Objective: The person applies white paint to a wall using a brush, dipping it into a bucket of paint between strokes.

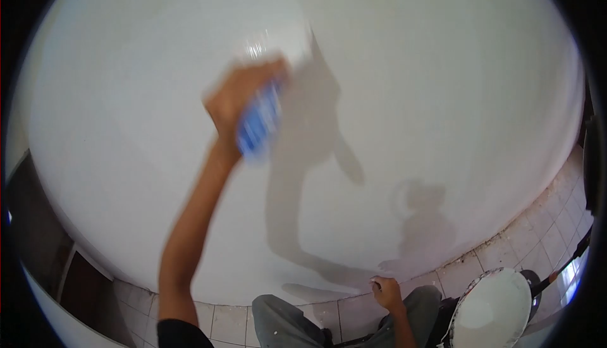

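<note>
My left hand (pixel 243 92) is raised against the white wall (pixel 442 82), closed around a blue-and-white object (pixel 260 119). Motion blur hides what kind of object it is. Shiny wet-looking streaks (pixel 256 48) show on the wall just above the knuckles. Low down, my right hand (pixel 387 293) is held by my knee with its fingers curled in. Anything inside those fingers is too small or hidden to make out. Shadows (pixel 310 114) of my arm and head fall across the wall.
A round bucket (pixel 465 304) of white paint-like liquid stands at the lower right. Beside it is a long dark handle (pixel 572 253). Pale floor tiles (pixel 227 324) run along the wall's base. A dark recess (pixel 31 215) lies at the left.
</note>
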Demonstrator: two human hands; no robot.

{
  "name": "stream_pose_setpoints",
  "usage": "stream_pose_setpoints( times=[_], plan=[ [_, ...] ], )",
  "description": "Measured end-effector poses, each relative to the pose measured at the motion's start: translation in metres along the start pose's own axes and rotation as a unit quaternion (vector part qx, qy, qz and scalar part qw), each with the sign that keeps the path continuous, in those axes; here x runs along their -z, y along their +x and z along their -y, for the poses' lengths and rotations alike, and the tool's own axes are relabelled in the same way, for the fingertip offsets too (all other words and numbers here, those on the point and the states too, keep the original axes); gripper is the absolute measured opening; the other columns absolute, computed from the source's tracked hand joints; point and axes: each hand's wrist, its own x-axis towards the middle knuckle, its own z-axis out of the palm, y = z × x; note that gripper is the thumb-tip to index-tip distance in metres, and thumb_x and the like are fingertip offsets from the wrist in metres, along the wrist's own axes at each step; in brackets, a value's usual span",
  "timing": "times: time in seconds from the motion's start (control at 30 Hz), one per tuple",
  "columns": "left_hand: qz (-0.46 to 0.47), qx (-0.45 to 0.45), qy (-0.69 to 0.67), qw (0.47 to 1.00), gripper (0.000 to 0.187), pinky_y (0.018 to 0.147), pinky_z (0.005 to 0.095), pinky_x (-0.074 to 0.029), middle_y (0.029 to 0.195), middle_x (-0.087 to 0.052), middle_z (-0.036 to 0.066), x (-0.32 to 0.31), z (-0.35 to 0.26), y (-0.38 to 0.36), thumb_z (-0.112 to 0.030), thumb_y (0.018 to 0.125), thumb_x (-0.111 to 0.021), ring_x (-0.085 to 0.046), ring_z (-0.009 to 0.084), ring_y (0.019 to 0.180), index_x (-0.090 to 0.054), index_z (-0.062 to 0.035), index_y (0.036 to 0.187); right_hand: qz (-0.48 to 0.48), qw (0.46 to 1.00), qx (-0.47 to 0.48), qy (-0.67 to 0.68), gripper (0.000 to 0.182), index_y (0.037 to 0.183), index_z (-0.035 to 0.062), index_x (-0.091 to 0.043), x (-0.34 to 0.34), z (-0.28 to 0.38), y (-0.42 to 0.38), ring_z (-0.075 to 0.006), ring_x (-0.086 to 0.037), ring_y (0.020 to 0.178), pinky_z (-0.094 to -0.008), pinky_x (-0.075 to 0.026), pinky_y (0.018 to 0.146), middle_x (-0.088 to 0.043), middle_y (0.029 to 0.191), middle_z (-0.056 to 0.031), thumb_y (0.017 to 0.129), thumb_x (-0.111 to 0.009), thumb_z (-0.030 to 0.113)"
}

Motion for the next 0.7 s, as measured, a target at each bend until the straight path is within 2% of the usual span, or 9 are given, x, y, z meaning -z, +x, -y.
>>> stream_pose_setpoints(
  times=[0.03, 0.13, 0.17, 0.33, 0.43, 0.47, 0.57, 0.67, 0.7],
  plan=[
    [0.009, 0.018, -0.135, 0.991, 0.018, 0.078, 0.0328, -0.056, 0.097, -0.072, 0.012, -0.006, -0.027, -0.038, -0.002, 0.078, -0.066, -0.071, 0.0247, 0.089, -0.072, -0.0045, 0.095, -0.004, 1.000, 0.000, -0.021, 0.014, 0.088, 0.0039, -0.069, 0.002, -0.006, -0.001, -0.0316, -0.066, 0.067, -0.0380, -0.051, 0.063, -0.067, 0.073, -0.0154, 0.078, -0.059, 0.006],
    [0.171, 0.032, -0.159, 0.972, 0.023, 0.079, 0.0336, -0.059, 0.100, -0.071, 0.010, 0.000, -0.129, -0.146, -0.004, 0.077, -0.067, -0.069, 0.0231, 0.092, -0.071, -0.0062, 0.100, -0.010, 0.999, -0.032, -0.020, 0.014, 0.088, 0.0034, -0.069, 0.012, -0.004, -0.004, -0.0317, -0.066, 0.066, -0.0373, -0.050, 0.062, -0.066, 0.072, -0.0154, 0.079, -0.058, 0.006],
    [0.130, 0.035, -0.185, 0.974, 0.026, 0.075, 0.0329, -0.059, 0.099, -0.071, 0.010, 0.000, -0.159, -0.168, -0.003, 0.073, -0.069, -0.069, 0.0228, 0.089, -0.070, -0.0048, 0.099, -0.014, 0.999, -0.044, -0.011, 0.014, 0.087, 0.0033, -0.069, 0.015, -0.003, -0.003, -0.0319, -0.066, 0.066, -0.0371, -0.050, 0.062, -0.066, 0.071, -0.0154, 0.079, -0.058, 0.006],
    [0.199, 0.153, -0.279, 0.927, 0.022, 0.068, 0.0317, -0.058, 0.095, -0.071, 0.010, 0.013, -0.213, -0.200, -0.006, 0.072, -0.073, -0.069, 0.0249, 0.082, -0.069, -0.0028, 0.094, -0.008, 0.998, -0.057, -0.032, 0.013, 0.086, 0.0030, -0.069, 0.022, -0.017, -0.009, -0.0331, -0.064, 0.063, -0.0380, -0.049, 0.061, -0.064, 0.068, -0.0166, 0.079, -0.059, 0.006],
    [0.160, 0.117, -0.286, 0.938, 0.022, 0.059, 0.0321, -0.055, 0.090, -0.069, 0.010, 0.003, -0.159, -0.173, -0.003, 0.071, -0.068, -0.065, 0.0237, 0.069, -0.068, -0.0050, 0.094, -0.010, 0.997, -0.052, -0.049, 0.013, 0.086, 0.0034, -0.069, 0.018, -0.021, -0.014, -0.0344, -0.062, 0.062, -0.0393, -0.048, 0.060, -0.062, 0.066, -0.0176, 0.079, -0.059, 0.007],
    [0.247, 0.176, -0.262, 0.916, 0.024, 0.055, 0.0313, -0.052, 0.089, -0.069, 0.011, 0.007, -0.132, -0.158, -0.006, 0.070, -0.068, -0.063, 0.0238, 0.064, -0.068, -0.0049, 0.093, -0.015, 0.997, -0.053, -0.057, 0.013, 0.086, 0.0036, -0.069, 0.018, -0.022, -0.014, -0.0349, -0.062, 0.062, -0.0397, -0.047, 0.059, -0.061, 0.065, -0.0179, 0.079, -0.059, 0.008],
    [0.082, 0.026, -0.114, 0.990, 0.031, 0.050, 0.0316, -0.046, 0.080, -0.067, 0.009, 0.007, -0.060, -0.078, -0.018, 0.072, -0.073, -0.059, 0.0247, 0.059, -0.069, -0.0038, 0.099, -0.030, 0.998, -0.048, -0.036, 0.011, 0.083, 0.0035, -0.067, 0.018, -0.017, -0.011, -0.0364, -0.060, 0.061, -0.0411, -0.046, 0.059, -0.059, 0.063, -0.0181, 0.080, -0.060, 0.010],
    [-0.054, -0.081, -0.015, 0.995, 0.021, 0.062, 0.0279, -0.053, 0.086, -0.071, 0.011, 0.014, -0.014, 0.008, 0.002, 0.072, -0.076, -0.065, 0.0226, 0.069, -0.071, -0.0023, 0.092, 0.026, 0.993, -0.091, -0.072, 0.010, 0.086, 0.0052, -0.065, 0.020, -0.014, -0.008, -0.0384, -0.060, 0.071, -0.0447, -0.048, 0.064, -0.062, 0.073, -0.0176, 0.080, -0.059, 0.009],
    [-0.075, -0.104, -0.042, 0.991, 0.016, 0.065, 0.0257, -0.054, 0.087, -0.071, 0.010, 0.013, 0.004, 0.019, 0.000, 0.076, -0.076, -0.068, 0.0209, 0.072, -0.072, -0.0026, 0.091, 0.021, 0.994, -0.082, -0.065, 0.009, 0.086, 0.0046, -0.065, 0.022, -0.013, -0.005, -0.0388, -0.060, 0.071, -0.0448, -0.047, 0.064, -0.062, 0.073, -0.0180, 0.080, -0.059, 0.009]
  ],
)
